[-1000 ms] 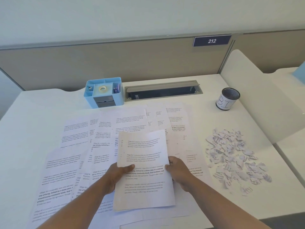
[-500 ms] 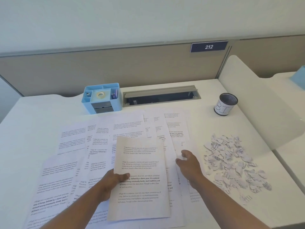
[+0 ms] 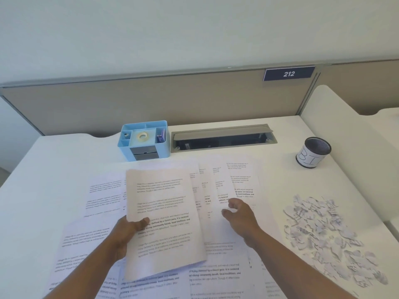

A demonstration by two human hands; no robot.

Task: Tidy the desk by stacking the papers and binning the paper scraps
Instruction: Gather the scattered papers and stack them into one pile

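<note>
My left hand (image 3: 127, 231) pinches the stack (image 3: 164, 221); my right hand (image 3: 239, 214), fingers seemingly spread, should slide the next sheet (image 3: 235, 186) flat.

Office cubicle – partition (image 3: 151, 104), numbered desk plate (image 3: 288, 73)

left hand (image 3: 127, 230) pinches a sheet (image 3: 164, 216), thumb on top; right hand (image 3: 239, 214) reaches forward, fingers (image 3: 234, 205) loosely spread.

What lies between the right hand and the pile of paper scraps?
In the head view, only the edge of a printed sheet, then bare desk, separates the right hand from the paper scraps.
</note>
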